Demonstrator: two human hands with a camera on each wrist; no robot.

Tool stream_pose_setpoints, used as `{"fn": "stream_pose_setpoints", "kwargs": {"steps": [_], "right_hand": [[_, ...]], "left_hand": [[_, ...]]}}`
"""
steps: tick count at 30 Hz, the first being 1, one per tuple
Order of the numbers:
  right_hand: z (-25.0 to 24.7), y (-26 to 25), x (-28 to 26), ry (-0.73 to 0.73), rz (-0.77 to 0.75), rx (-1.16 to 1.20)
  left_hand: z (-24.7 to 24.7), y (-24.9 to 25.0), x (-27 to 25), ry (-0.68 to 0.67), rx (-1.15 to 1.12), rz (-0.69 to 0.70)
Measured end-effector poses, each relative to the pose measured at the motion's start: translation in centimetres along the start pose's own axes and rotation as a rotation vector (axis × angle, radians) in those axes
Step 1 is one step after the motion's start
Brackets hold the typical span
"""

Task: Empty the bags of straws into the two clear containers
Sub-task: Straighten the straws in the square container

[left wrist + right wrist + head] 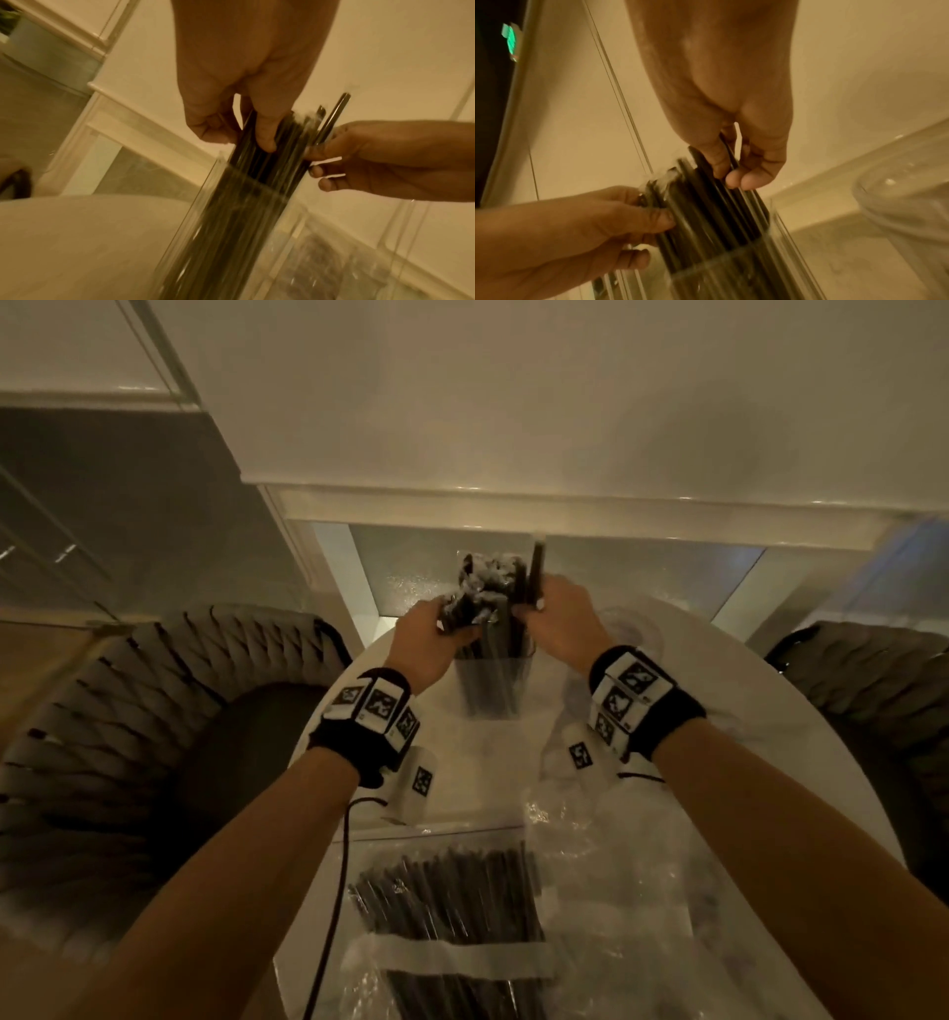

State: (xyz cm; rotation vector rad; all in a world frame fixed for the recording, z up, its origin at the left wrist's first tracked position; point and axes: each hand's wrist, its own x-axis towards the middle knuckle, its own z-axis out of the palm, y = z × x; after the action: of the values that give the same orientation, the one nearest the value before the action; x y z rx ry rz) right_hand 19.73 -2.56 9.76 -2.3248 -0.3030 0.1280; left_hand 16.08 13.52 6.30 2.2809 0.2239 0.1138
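Observation:
A tall clear container stands mid-table, packed with upright black straws. My left hand grips the left side of the bundle, where crumpled clear bag plastic covers the straw tops. My right hand pinches a few straws on the right side, and one straw sticks up higher. In the left wrist view my left hand's fingers lie against the straws above the container's rim. In the right wrist view my right hand pinches thin straws. A second, round clear container stands at the right.
A full zip bag of black straws lies near me on the white oval table, with loose clear plastic to its right. Woven chairs flank the table. A white ledge and wall stand just behind it.

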Motion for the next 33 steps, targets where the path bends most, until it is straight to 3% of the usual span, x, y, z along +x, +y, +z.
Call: {"fn": "stream_pose_setpoints", "kwargs": {"steps": [4, 7, 12, 14, 18, 23, 26, 28, 31, 33], "right_hand": [[-2.0, -1.0, 1.5, -0.082, -0.040, 0.051], [-2.4, -0.9, 1.9, -0.153, -0.048, 0.053], [-1.9, 0.9, 0.2, 0.054, 0.017, 0.233], [-1.1, 1.9, -0.9, 0.132, 0.012, 0.232], [0.7, 2.2, -2.1, 0.057, -0.034, 0.245], [1.2, 0.8, -1.1, 0.056, -0.179, 0.265], [1.5, 1.0, -0.8, -0.011, -0.150, 0.076], [1.2, 1.3, -1.0, 0.035, -0.107, 0.176], [0.9, 2.1, -1.3, 0.071, -0.015, 0.352], [1.7, 2.7, -1.4, -0.015, -0.009, 0.244]], "left_hand": [[-2.4, 1.8, 0.8, 0.022, -0.086, 0.149], [-3.1, 2.7, 1.0, 0.007, -0.278, 0.133], [-2.6, 1.2, -0.2, 0.086, -0.521, 0.078], [-1.7, 0.1, -1.1, 0.142, -0.505, 0.063], [0.3, -0.9, -2.8, 0.162, -0.409, 0.046], [2.8, 0.0, -3.4, 0.190, -0.165, 0.176], [4.2, 0.7, -2.9, 0.223, 0.072, 0.114], [4.2, 0.7, -2.2, 0.260, 0.128, 0.059], [3.9, 0.5, -1.4, 0.229, 0.054, 0.069], [4.0, 0.5, -1.3, 0.187, -0.009, 0.072]]}}
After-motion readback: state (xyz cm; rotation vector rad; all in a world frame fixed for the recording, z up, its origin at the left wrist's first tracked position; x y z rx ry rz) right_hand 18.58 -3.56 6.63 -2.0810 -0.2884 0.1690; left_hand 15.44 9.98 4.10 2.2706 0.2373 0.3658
